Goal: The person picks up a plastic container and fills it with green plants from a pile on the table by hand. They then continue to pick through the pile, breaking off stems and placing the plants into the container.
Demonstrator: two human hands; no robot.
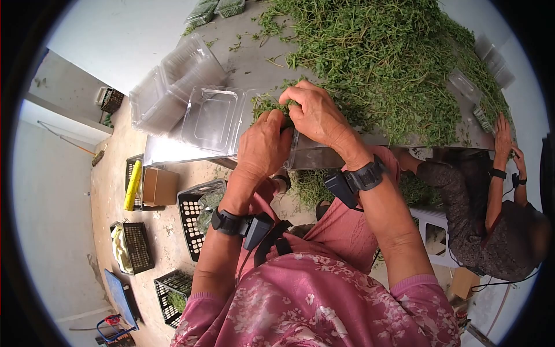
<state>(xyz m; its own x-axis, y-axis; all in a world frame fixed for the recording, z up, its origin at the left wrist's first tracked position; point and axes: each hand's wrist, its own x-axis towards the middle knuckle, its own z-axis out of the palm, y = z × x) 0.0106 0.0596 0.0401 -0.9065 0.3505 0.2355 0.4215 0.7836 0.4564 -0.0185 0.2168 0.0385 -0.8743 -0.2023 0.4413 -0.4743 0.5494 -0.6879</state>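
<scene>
An open clear plastic box lies at the table's front edge, its empty lid half (213, 118) to the left of my hands. Green leafy stems (263, 105) show in its other half. My left hand (265, 141) is over that half, its fingers curled on the greens. My right hand (312, 113) touches it from the right, with fingers bent and pinching some stems. The undersides of both hands are hidden. Behind and to the right spreads a large heap of green stems (381, 63) on the grey metal table (243, 63).
Stacked clear boxes (173, 81) stand left on the table; filled boxes (202, 13) are at the back. Black crates (188, 217) and a cardboard box (160, 186) are on the floor at left. A co-worker (491, 231) works at the right beside a white stool (430, 231).
</scene>
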